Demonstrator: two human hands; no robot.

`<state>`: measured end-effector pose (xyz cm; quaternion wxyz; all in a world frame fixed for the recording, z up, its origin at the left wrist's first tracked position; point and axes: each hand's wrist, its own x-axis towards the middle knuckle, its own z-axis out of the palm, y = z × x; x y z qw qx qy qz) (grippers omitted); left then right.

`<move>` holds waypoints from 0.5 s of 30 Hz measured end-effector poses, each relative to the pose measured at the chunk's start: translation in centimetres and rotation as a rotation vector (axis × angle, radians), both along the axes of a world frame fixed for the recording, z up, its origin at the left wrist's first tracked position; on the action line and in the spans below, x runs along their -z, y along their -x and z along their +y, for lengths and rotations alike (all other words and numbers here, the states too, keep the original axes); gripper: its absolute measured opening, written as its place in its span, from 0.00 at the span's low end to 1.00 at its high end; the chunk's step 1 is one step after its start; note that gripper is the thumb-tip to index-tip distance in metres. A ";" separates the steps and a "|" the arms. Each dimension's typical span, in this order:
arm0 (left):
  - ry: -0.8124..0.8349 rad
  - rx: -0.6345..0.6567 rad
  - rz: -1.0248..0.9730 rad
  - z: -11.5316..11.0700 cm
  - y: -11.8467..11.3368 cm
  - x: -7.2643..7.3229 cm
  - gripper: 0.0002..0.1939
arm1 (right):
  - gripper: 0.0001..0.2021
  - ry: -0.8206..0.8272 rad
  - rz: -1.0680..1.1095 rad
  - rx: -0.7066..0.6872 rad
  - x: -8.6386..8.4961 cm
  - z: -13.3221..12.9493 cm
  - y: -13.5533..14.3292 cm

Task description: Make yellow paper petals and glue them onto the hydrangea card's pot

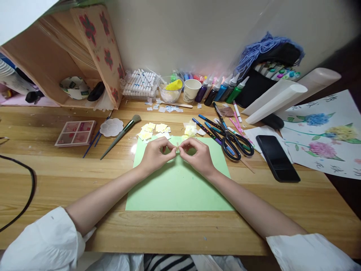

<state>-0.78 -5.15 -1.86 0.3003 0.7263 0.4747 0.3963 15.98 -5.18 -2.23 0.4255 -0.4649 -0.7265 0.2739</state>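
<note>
Over the upper part of a light green sheet of paper, my left hand and my right hand meet fingertip to fingertip. Both pinch a small yellowish paper piece between thumb and forefinger; the fingers cover most of it. Beyond my left hand lies a loose pile of yellow and white paper squares. A second small yellow pile sits just beyond my right hand.
Black-handled scissors and several pens lie right of the sheet, near a phone. A brush, white palette and pink case are at left. Along the wall stand markers, a paper cup and paint bottles.
</note>
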 end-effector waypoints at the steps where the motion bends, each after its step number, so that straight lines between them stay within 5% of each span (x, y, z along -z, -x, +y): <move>1: 0.010 0.000 -0.005 0.0 0.0 0.0 0.05 | 0.02 -0.001 0.004 -0.002 0.0 0.0 0.0; 15: 0.021 0.011 -0.013 0.1 0.0 0.0 0.04 | 0.03 0.014 -0.001 -0.021 0.0 0.0 0.0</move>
